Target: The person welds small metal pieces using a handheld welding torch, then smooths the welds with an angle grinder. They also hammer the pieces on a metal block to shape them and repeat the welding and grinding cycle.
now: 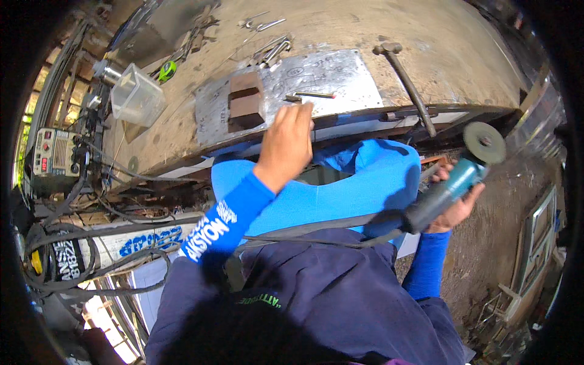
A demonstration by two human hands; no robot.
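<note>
My right hand is wrapped round the body of a teal and black angle grinder, held off to the right of the bench. Its round grey disc points away from me. Over the bench's front edge is my left hand, its fingers curled and pressed together; whatever they hold, if anything, is hidden. Just beyond those fingertips, a thin pencil-like stick with a reddish end lies on a marked metal plate. Left of the hand, brown steel blocks rest on the same plate.
A hammer lies on the bench, its handle overhanging the front edge. A clear plastic container, a green tape measure and several metal tools lie farther back. Cables and a powered box are left. Blue padded seating is before me.
</note>
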